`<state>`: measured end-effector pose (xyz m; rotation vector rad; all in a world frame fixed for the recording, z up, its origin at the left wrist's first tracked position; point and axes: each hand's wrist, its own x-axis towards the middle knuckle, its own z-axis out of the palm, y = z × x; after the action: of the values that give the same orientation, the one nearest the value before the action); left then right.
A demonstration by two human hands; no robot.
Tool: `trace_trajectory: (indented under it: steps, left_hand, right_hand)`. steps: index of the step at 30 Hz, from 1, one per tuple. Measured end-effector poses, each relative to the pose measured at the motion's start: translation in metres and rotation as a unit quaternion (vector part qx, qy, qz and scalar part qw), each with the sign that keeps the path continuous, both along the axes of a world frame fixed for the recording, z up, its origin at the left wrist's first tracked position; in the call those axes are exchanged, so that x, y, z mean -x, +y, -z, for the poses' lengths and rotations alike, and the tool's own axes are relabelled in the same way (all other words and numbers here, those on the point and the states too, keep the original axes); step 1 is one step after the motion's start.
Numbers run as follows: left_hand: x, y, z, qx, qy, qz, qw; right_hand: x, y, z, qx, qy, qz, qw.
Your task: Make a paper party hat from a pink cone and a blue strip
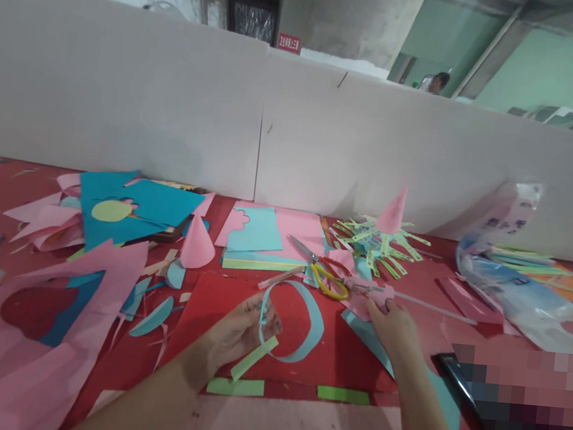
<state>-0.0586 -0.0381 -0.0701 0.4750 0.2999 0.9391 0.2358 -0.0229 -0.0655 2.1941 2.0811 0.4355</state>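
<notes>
My left hand (pixel 247 325) is closed on the left side of a light blue paper ring (pixel 316 324), holding it above a red sheet (pixel 208 302). A pale green paper strip (pixel 254 358) hangs at the ring's lower edge. On the right, my right hand (pixel 394 325) has its fingers curled at the handle of a pink glue gun (pixel 367 289). A clear glue stick (pixel 433 308) juts out from the gun's back. Yellow and red handled scissors (pixel 328 279) lie just left of the gun, their blades pointing up and left.
Pink cone (pixel 197 244) stands left; another pink cone (pixel 391 214) tops fringed green strips behind. Cut pink paper (pixel 110 280) and blue sheets (pixel 141 206) cover the left. A plastic bag (pixel 521 282) lies right, a black-edged object (pixel 462 384) nearer. White panels (pixel 323 138) close off the back.
</notes>
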Motion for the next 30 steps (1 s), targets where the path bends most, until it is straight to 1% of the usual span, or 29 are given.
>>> trace_trajectory:
  steps: [2,4,7,9,11,13,15,17,21,24,27,30]
  left_hand:
    - [0.0,0.0,0.0,0.0,0.001,0.002,1.0]
    - [-0.001,0.0,-0.001,-0.001,-0.001,0.003,1.0]
    - [-0.001,0.0,-0.001,-0.004,-0.006,0.005,1.0]
    - [-0.001,0.001,-0.001,-0.01,-0.012,0.008,1.0]
    - [0.0,0.001,0.001,-0.016,-0.017,0.01,1.0]
    - [0.0,0.0,0.003,-0.021,-0.02,0.01,1.0]
    - [0.0,0.0,0.004,-0.026,-0.022,0.011,0.999]
    - [-0.001,0.0,0.004,-0.03,-0.021,0.009,0.999]
    - [-0.002,0.0,0.003,-0.025,-0.022,0.001,0.999]
    - [-0.002,0.001,0.006,-0.031,-0.028,0.008,0.999]
    - [-0.001,0.002,0.01,-0.038,-0.027,0.011,0.999]
    - [-0.001,0.001,0.01,-0.04,-0.016,0.014,0.999]
  right_hand:
    - [-0.001,-0.001,0.0,-0.006,0.006,-0.011,1.0]
    - [-0.003,-0.001,-0.001,-0.02,0.044,-0.011,0.999]
    - [-0.009,0.003,-0.006,-0.061,0.111,0.026,0.992]
    - [-0.014,0.011,-0.013,-0.085,0.128,0.054,0.987]
    - [-0.02,0.026,-0.023,-0.12,0.144,0.084,0.979]
    - [-0.026,0.047,-0.036,-0.179,0.159,0.104,0.965]
    - [-0.031,0.074,-0.05,-0.28,0.183,0.115,0.935]
    - [-0.034,0.103,-0.062,-0.322,0.223,0.102,0.915]
    - [-0.034,0.156,-0.082,-0.333,0.272,0.097,0.897]
    - [-0.034,0.181,-0.088,-0.318,0.304,0.107,0.892]
    - [-0.039,0.191,-0.085,-0.294,0.337,0.111,0.888]
    - [-0.045,0.189,-0.078,-0.305,0.361,0.105,0.875]
